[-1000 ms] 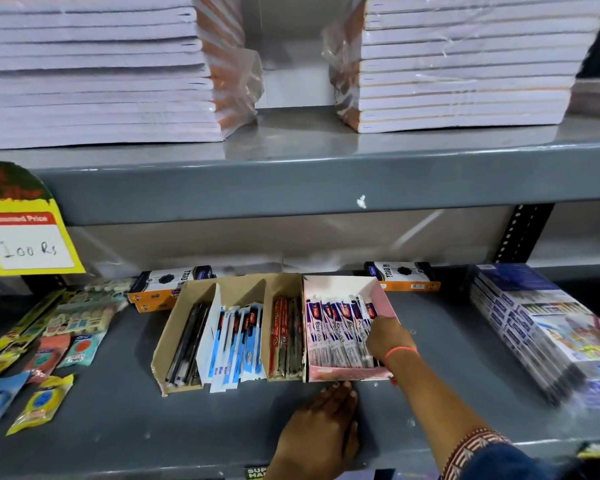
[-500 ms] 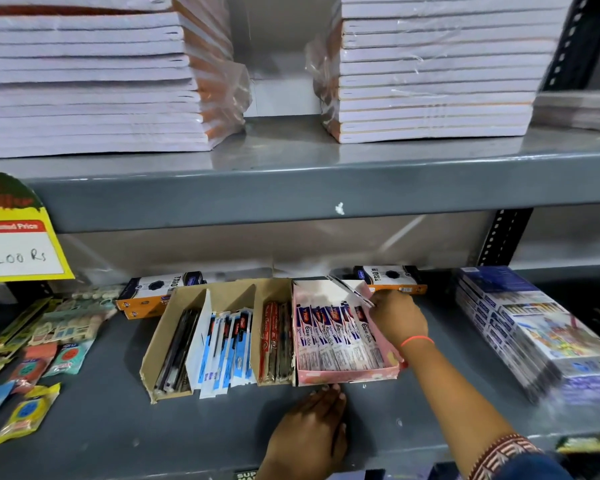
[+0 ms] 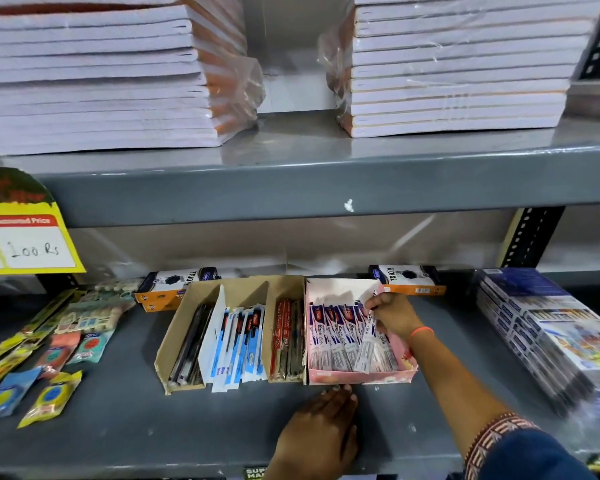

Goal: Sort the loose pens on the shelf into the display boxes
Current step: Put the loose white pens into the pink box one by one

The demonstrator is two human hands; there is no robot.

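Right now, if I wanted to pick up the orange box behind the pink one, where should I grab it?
Probably across its short depth, front and back faces, near the right end. The orange box lies flat and long at the back of the shelf, and its left end is tucked behind the pink box. Come from the front right, past the right hand.

Painted grey metal shelf (image 3: 118, 420), brown cardboard box (image 3: 174, 341), glossy plastic-sleeved pens (image 3: 340, 341).
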